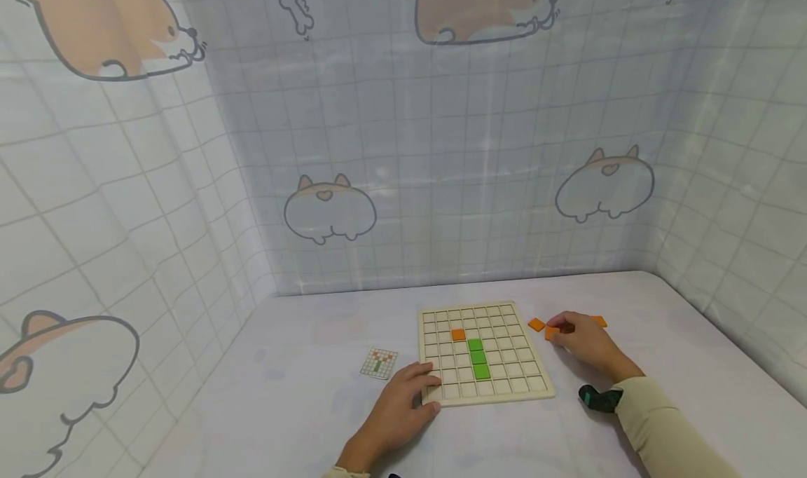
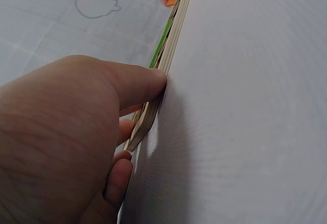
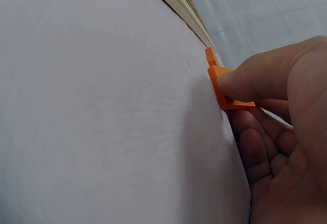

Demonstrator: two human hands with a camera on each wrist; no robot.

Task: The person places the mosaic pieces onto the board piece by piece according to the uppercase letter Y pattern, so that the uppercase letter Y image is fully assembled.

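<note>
A pale wooden grid board [image 1: 517, 387] lies on the table, bearing one orange tile [image 1: 458, 335] and a column of three green tiles [image 1: 478, 357]. My left hand [image 1: 397, 411] holds the board's near left corner, fingers over the left side and thumb [image 2: 148, 83] against the front edge. To the right of the board, my right hand [image 1: 586, 341] pinches an orange square tile [image 3: 218, 81] between thumb and fingers, close over the table. A loose orange tile [image 1: 536, 324] lies between that hand and the board. Another orange tile [image 1: 599, 320] shows partly behind the hand.
Left of the board lies a small pattern card [image 1: 379, 363] printed with a grid of orange and green squares. A white cloth covers the table [image 1: 302, 408]. Patterned curtains [image 1: 435, 148] hang behind it and at both sides. A dark strap [image 1: 599, 399] sits at my right wrist.
</note>
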